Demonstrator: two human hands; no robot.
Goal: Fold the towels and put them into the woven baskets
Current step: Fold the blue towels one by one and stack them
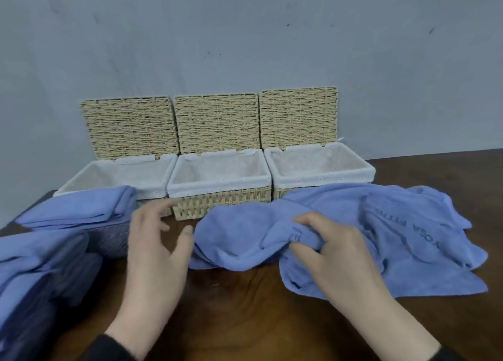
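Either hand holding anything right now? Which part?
Right hand grips a bunched fold near the middle of the spread blue towel. Left hand is open, holding nothing.

Even, diffuse light fills my view, moderately bright with a cool cast; shadows are soft and shallow. A faint sheen lies on the dark wooden table (pixel 245 320) below my hands. My left hand (pixel 156 252) is smeared by motion blur at the fingers; my right hand (pixel 334 249) is sharper. The towel stack (pixel 40 265) at the left edge is soft and stretched. The baskets (pixel 217 175) bow slightly from wide-angle distortion.
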